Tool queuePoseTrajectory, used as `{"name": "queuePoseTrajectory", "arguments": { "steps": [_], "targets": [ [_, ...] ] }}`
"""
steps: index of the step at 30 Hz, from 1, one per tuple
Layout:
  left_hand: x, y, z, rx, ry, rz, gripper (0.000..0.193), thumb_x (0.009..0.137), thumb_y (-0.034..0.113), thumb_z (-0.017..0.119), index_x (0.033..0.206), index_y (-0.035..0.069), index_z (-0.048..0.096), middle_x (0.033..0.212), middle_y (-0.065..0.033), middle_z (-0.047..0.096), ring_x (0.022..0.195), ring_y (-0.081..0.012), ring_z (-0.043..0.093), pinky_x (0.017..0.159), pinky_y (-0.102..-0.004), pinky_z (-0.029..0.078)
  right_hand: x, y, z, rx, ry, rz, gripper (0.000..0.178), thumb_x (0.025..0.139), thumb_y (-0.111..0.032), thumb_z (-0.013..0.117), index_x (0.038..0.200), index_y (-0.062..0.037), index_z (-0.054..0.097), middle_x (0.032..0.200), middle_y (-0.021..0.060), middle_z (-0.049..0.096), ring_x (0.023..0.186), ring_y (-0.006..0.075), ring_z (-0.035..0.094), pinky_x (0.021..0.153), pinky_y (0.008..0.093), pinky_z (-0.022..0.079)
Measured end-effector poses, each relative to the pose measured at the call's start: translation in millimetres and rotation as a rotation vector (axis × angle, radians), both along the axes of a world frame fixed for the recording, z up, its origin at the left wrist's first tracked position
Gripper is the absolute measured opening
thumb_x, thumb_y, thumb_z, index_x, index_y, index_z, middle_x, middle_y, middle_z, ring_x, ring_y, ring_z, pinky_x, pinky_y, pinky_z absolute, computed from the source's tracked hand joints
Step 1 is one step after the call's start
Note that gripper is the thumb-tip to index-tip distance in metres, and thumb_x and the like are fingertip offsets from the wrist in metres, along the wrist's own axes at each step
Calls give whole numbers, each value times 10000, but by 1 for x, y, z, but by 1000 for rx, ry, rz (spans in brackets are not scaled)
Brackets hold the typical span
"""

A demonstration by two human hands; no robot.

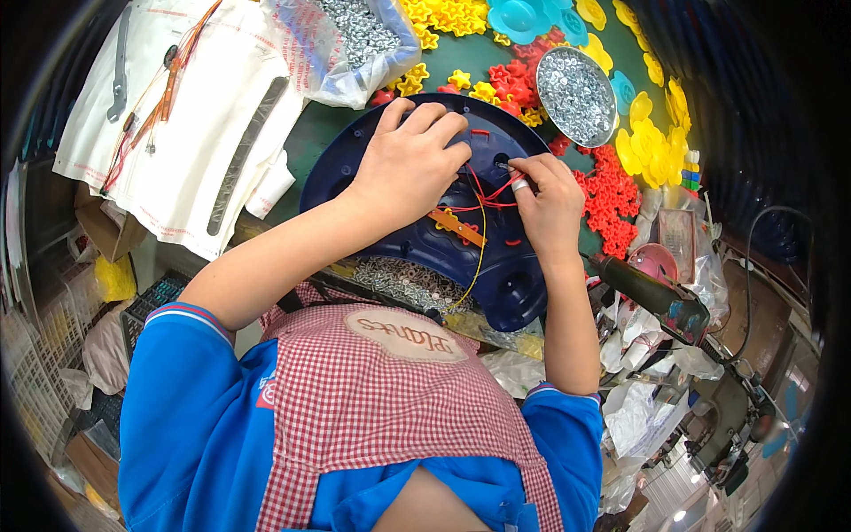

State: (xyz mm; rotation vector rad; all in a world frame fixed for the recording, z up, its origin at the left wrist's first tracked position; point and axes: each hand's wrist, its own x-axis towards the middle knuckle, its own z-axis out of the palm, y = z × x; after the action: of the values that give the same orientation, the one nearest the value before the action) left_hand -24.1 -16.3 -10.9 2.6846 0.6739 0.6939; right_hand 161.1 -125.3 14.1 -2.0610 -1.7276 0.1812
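A dark blue curved plastic shell lies hollow side up on the table in front of me. My left hand is over its far left part, fingers bent down; the fingertips and anything under them are hidden. On the shell's right side my right hand pinches a small metal piece at a round recess. A ring or band shows on one of its fingers. Red wires run between my hands, and a yellow wire loops down past the shell's near edge. An orange strip board lies inside the shell.
Screws fill a round metal dish and a plastic-lined box. Red star pieces, yellow pieces and blue pieces lie beyond. White sheets with wired boards are at left. A dark-handled tool is at right.
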Motion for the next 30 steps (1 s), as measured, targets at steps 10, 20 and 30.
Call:
{"name": "queuePoseTrajectory", "arguments": {
  "steps": [10, 20, 30],
  "targets": [
    [-1, 0, -5, -8, -5, -79, 214, 702, 158, 740, 911, 127, 700, 1083, -1, 613, 1088, -202, 555, 927, -358, 418, 10, 7, 8, -57, 135, 54, 110, 802, 15, 672, 903, -13, 705, 865, 98, 669, 795, 252, 663, 716, 335, 522],
    [23, -7, 11, 44, 11, -154, 267, 743, 123, 634, 1003, 119, 693, 1103, -24, 581, 1058, -202, 553, 853, -327, 451, -9, -39, 15, 113, 229, -159, 160, 798, 33, 683, 945, -30, 694, 917, 119, 695, 840, 266, 687, 747, 331, 540],
    [-108, -21, 19, -87, 149, -268, 368, 707, 239, 774, 1044, 109, 708, 1225, -58, 653, 1118, -245, 611, 945, -396, 489, -7, -40, 1, 45, 10, -104, 345, 768, -35, 703, 1100, -109, 646, 785, 36, 658, 795, 226, 605, 755, 366, 465]
  ]
}}
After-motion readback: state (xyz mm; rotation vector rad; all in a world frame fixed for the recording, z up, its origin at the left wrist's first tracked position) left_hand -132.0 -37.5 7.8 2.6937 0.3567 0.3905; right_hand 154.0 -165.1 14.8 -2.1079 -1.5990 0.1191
